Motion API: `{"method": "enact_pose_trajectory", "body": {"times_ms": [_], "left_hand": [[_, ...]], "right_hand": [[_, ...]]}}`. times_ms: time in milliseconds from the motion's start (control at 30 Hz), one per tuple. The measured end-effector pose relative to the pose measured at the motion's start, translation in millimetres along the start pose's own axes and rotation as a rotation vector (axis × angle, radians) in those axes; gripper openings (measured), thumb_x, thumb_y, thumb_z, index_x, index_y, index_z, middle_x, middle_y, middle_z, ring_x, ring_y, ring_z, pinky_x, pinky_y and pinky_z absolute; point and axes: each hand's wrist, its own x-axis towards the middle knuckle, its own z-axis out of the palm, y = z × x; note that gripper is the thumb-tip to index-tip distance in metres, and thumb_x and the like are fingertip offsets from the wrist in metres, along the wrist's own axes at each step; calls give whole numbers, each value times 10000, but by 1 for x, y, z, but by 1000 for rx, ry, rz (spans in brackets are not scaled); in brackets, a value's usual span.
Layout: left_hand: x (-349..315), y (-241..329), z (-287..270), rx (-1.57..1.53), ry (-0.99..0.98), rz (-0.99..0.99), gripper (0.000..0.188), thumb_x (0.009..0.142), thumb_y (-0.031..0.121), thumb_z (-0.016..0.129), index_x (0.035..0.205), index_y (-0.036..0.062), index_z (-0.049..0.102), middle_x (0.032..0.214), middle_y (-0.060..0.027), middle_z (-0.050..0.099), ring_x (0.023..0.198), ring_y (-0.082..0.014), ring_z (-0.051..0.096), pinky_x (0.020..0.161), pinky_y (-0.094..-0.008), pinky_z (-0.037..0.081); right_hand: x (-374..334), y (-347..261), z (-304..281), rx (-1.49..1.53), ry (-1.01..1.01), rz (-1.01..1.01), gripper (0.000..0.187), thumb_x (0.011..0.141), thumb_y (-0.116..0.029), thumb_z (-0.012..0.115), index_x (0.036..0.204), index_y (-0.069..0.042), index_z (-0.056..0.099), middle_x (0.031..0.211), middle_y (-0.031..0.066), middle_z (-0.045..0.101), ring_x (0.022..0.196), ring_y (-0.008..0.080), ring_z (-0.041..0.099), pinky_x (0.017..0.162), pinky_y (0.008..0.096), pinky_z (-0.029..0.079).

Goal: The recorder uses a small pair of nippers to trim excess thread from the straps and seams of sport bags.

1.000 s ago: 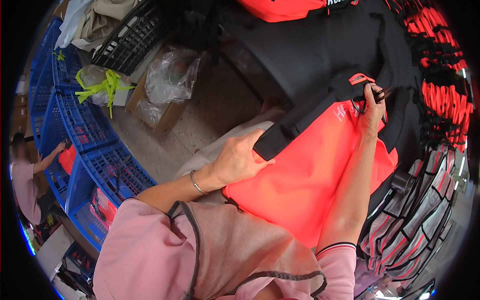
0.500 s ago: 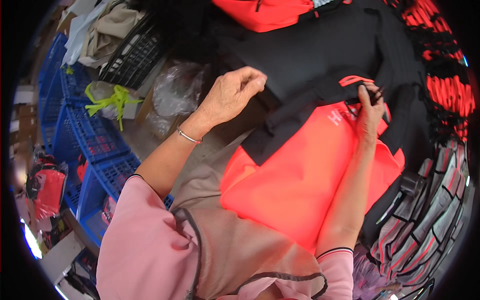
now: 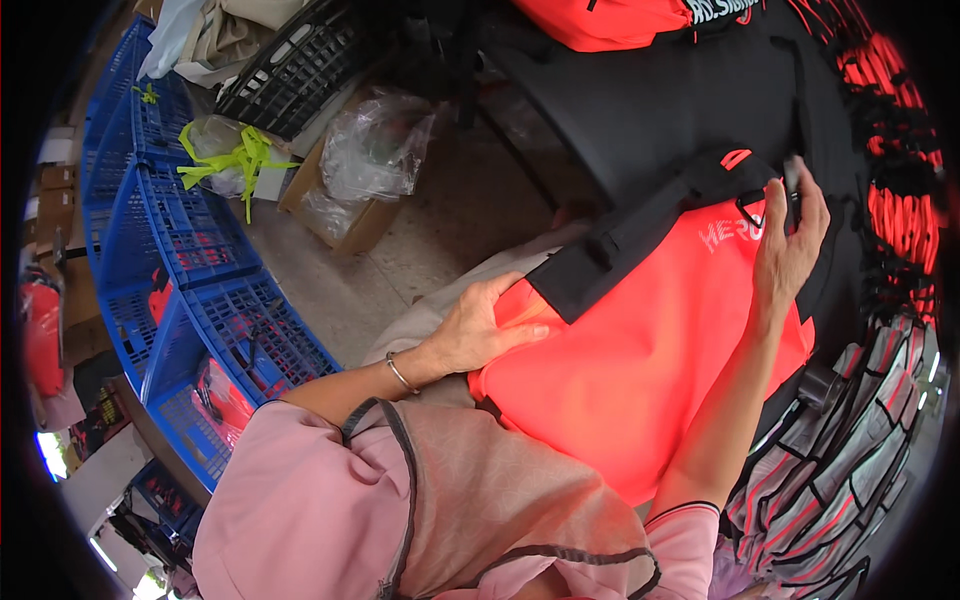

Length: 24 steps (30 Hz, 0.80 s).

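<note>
An orange-red and black bag [image 3: 620, 370] lies across my lap and the edge of the dark work surface. At its left corner my left hand [image 3: 485, 325] grips the orange-red fabric, with the thumb and fingers on either side of the edge. My right hand [image 3: 792, 240] is curled at the bag's upper right, beside the pale printed lettering. Something small and dark shows between its fingers, too hidden to name. Just left of those fingers is a thin black loop [image 3: 748, 208]. A short orange-red loop [image 3: 735, 158] stands on the bag's black edge.
A dark surface [image 3: 690, 110] stretches ahead, with another orange-red bag [image 3: 600, 22] at its far side. Blue plastic crates [image 3: 205, 295] line the left, near a black crate [image 3: 290, 75] and a carton with clear plastic [image 3: 370, 150]. Stacked grey pieces [image 3: 800, 470] lie at right.
My left hand has come down from above the bag onto its left corner and taken hold there. My right hand has shifted slightly right, and the bag's black edge shows more.
</note>
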Motion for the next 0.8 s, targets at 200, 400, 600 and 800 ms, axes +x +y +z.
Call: {"method": "enact_pose_trajectory", "body": {"times_ms": [200, 400, 600, 800], "left_hand": [[3, 2, 2, 7, 20, -8, 399, 753, 210, 785, 1055, 1, 627, 908, -160, 696, 854, -251, 680, 787, -361, 521], [2, 20, 2, 91, 27, -21, 388, 750, 189, 779, 1056, 8, 623, 910, -158, 694, 858, -269, 680, 789, -369, 524], [2, 14, 4, 38, 43, 15, 279, 765, 128, 797, 948, 22, 614, 868, -41, 675, 804, -106, 609, 741, -295, 510], [1, 15, 3, 36, 17, -8, 302, 767, 138, 790, 988, 17, 624, 899, -49, 677, 853, -114, 618, 778, -302, 510]], "right_hand": [[-68, -100, -9, 95, -568, -470, 504, 734, -222, 803, 1188, -101, 621, 1050, 31, 661, 816, 214, 570, 772, 333, 438], [-71, -107, -3, -118, -672, -770, 164, 774, -177, 673, 915, -100, 641, 829, 1, 566, 807, 173, 513, 708, 313, 405], [-67, -116, -2, -149, -705, -858, 139, 733, -136, 626, 865, -96, 624, 803, 2, 553, 809, 164, 508, 708, 301, 390], [-58, -124, -2, -165, -808, -874, 122, 739, -145, 633, 849, -93, 618, 807, 7, 563, 810, 174, 506, 710, 313, 383]]}}
